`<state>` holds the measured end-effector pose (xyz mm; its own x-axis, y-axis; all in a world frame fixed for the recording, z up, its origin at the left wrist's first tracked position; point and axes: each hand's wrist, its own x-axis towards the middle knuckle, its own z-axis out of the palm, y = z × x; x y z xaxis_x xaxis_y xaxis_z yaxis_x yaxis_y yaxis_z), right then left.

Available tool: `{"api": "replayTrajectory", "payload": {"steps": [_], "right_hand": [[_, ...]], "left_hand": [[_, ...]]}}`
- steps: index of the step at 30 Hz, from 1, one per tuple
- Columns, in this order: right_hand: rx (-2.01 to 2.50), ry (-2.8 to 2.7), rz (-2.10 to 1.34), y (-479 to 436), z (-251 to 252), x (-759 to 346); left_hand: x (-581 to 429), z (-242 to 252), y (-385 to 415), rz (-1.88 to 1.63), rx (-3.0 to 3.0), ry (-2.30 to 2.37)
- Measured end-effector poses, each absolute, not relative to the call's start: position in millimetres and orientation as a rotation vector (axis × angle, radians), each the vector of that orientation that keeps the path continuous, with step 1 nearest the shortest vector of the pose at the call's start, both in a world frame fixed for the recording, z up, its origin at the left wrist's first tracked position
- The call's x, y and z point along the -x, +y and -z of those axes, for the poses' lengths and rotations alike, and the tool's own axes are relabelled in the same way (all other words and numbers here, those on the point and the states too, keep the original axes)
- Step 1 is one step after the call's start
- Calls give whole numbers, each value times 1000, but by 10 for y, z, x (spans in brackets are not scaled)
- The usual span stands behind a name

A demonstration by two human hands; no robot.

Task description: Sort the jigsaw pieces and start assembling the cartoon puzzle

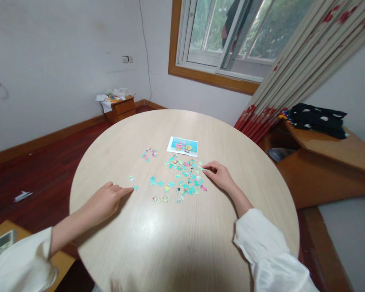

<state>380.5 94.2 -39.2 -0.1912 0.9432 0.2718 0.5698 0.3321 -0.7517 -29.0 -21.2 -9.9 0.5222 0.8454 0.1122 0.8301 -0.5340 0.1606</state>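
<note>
Loose jigsaw puzzle pieces [190, 178], mostly teal with some pink and yellow, lie scattered on the round table [182, 243]. My left hand [108, 199] is at the left, index finger stretched out with its tip at a teal puzzle piece [136, 187]; its other fingers are curled and hold nothing visible. A pale piece [132, 178] lies just beyond that fingertip. My right hand [217, 175] is at the right edge of the main spread, thumb and index finger pinched on a small teal piece [203, 168], partly hidden by the fingers.
A blue picture card [183, 146] with cartoon figures lies behind the pieces. A smaller cluster of pieces [149, 154] is left of it. Beyond the table are a small wooden cabinet [123, 106], a window, a curtain [280, 81] and a wooden desk [331, 170] with dark cloth.
</note>
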Motion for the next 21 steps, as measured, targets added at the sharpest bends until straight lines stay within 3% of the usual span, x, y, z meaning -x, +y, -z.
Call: {"api": "replayTrajectory", "payload": {"steps": [5, 11, 21], "right_hand": [[1347, -1873, -638, 939, 388, -3808], [1352, -1891, -601, 925, 380, -3807], [1338, -1884, -638, 929, 376, -3803]], "left_hand": [[104, 30, -169, -379, -2698, 1422], [-347, 52, -254, -277, -2798, 1101], [-364, -36, -387, -306, -2771, 1057]]}}
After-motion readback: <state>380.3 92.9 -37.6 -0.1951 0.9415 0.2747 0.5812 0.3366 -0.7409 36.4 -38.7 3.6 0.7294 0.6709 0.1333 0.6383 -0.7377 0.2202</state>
